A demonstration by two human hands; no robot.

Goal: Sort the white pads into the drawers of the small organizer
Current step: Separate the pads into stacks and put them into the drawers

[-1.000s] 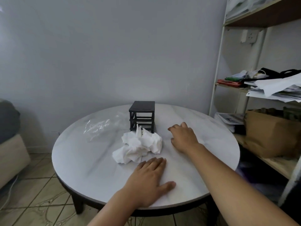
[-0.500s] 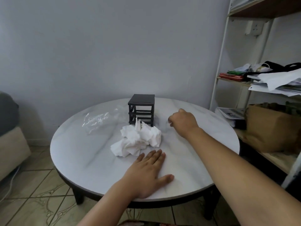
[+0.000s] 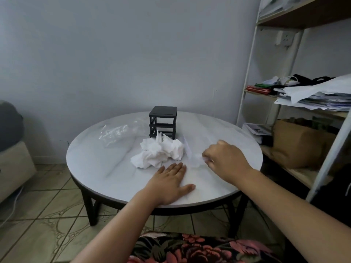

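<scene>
Left hand (image 3: 169, 185) lies flat and open on the bench (image 3: 106, 168). Right hand (image 3: 224, 160) pinches a blurry thin white piece (image 3: 195, 160). White pads (image 3: 159, 152) sit piled just in front of the black organizer (image 3: 163, 120).

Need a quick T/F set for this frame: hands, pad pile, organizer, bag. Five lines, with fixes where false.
1. The left hand lies flat on the table. True.
2. The organizer stands to the left of the plastic bag. False: the bag lies to the left of the organizer.
3. The pile of white pads sits on the tabletop just in front of the organizer. True.
4. The right hand rests on top of the organizer. False: it is low over the table to the right of the pile, with its fingers curled on what looks like a thin white piece, which is blurred.
5. The organizer is white. False: it is black.
</scene>
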